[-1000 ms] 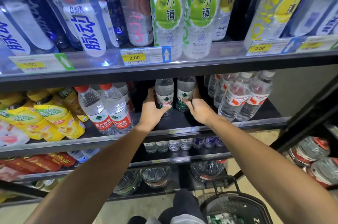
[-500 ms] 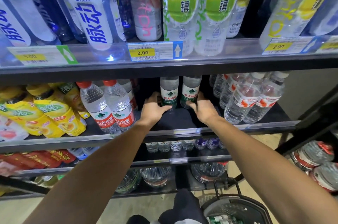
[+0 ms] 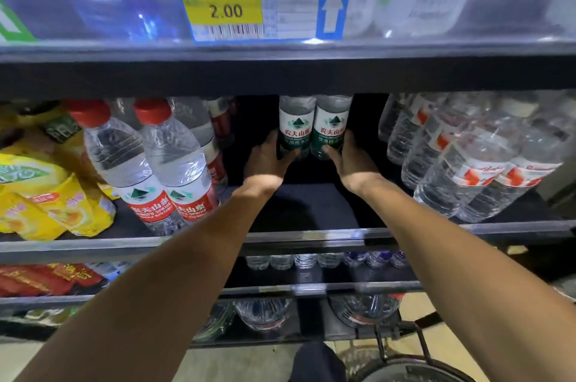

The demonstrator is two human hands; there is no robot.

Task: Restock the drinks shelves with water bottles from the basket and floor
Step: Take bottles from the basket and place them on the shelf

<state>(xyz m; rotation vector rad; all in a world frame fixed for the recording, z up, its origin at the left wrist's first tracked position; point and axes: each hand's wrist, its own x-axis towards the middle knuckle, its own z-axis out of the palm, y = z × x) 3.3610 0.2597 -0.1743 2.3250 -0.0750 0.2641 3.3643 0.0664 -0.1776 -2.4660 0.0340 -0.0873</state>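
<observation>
Two green-labelled water bottles stand upright and side by side deep on the dark middle shelf (image 3: 305,210). My left hand (image 3: 268,160) wraps its fingers round the lower part of the left green-labelled bottle (image 3: 294,129). My right hand (image 3: 349,160) grips the right green-labelled bottle (image 3: 332,127) the same way. The bottles touch each other, and their caps are hidden behind the shelf above. At the bottom right the dark rim of the basket (image 3: 414,372) shows with its handle.
Red-capped water bottles (image 3: 146,169) lean at the left of the gap, beside yellow drink packs (image 3: 46,194). Red-and-white labelled water bottles (image 3: 467,163) crowd the right. A shelf with a 2.00 price tag (image 3: 224,10) hangs close overhead. Lower shelves hold more bottles.
Both hands have pushed the two green-labelled bottles farther back and closer together. The camera has moved in and lower, so the upper shelf fills more of the view.
</observation>
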